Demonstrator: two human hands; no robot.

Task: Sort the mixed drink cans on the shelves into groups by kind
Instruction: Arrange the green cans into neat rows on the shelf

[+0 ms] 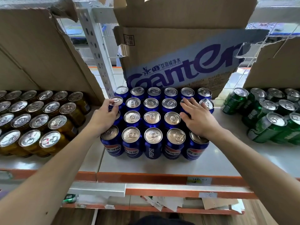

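Shelf: right hand partly hides blue cans.

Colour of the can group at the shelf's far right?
Green cans with silver lids, best seen in the head view.

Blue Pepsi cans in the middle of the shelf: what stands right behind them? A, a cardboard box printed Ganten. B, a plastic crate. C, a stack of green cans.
A: a cardboard box with blue Ganten lettering stands right behind the back row of the blue Pepsi cans.
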